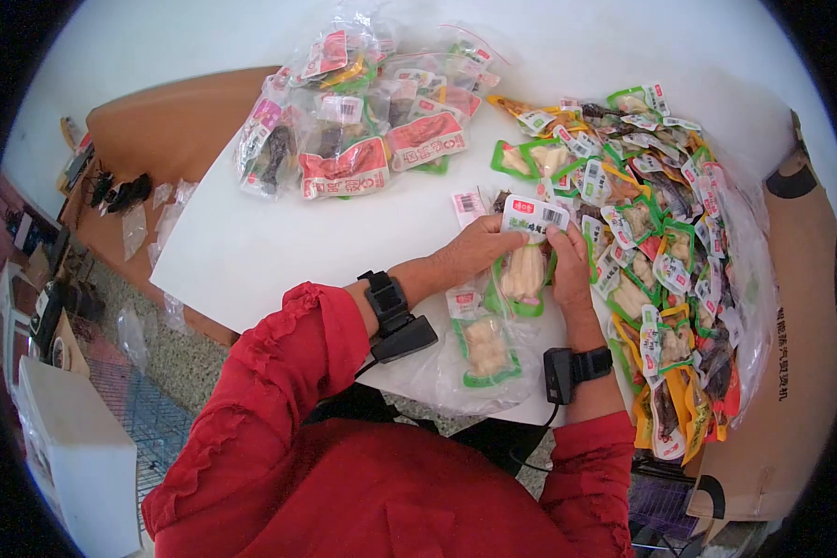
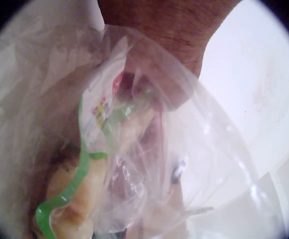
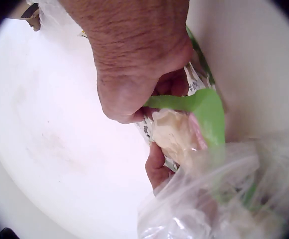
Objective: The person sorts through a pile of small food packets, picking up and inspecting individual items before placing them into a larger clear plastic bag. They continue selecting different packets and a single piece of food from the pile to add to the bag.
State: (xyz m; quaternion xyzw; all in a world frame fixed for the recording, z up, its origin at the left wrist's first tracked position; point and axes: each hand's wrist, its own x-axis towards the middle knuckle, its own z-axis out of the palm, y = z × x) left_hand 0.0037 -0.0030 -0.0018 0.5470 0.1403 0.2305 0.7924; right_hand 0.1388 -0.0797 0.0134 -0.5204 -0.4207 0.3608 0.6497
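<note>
Both hands pinch one green-edged packet of pale food by its white label end, above the table's near right part. My left hand (image 1: pixel 474 249) grips the left side, thumb on the label. Opposite it, my right hand (image 1: pixel 570 262) holds the right side. The packet (image 1: pixel 524 272) hangs with its food end toward me. In the right wrist view its green edge (image 3: pixel 211 114) shows below the right hand (image 3: pixel 129 74). Just nearer me lies a clear plastic bag (image 1: pixel 521 391) with another green-edged packet (image 1: pixel 485 349) inside. That bag covers much of the left wrist view.
A large heap of food packets (image 1: pixel 637 223) spreads over the table's right side, with a clear plastic sheet (image 1: pixel 758 279) along it. Filled clear bags with red labels (image 1: pixel 344 167) stand at the back left. Cardboard boxes (image 1: pixel 790 372) flank the white table (image 1: pixel 251 246).
</note>
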